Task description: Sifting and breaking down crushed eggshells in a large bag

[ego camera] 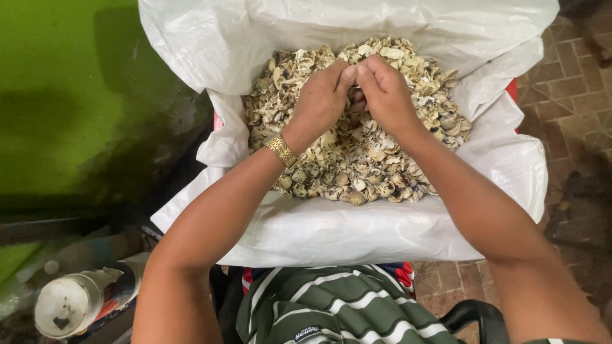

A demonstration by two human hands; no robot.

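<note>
A green wall fills the left side and a brick floor the right; between them stands a red crate, only slivers of it showing, lined with a big white plastic bag whose edges are folded out over the rim, so that the lining stays open and catches whatever drops; inside lies a heap of broken speckled shells, cream and brown, spread across the bag's floor and piled higher toward the far side; the person sits close behind the crate, a green and white striped shirt at the bottom of the view, with both forearms reaching over the near edge; the left hand and the right hand meet above the middle of the heap, fingers curled and fingertips pinched together on something small between them, which the knuckles hide, so what it is cannot be told; held right over the shells, anything picked off would fall into the bag; a gold watch sits on the left wrist; a pale round can lies at lower left, well apart from the crate
</note>
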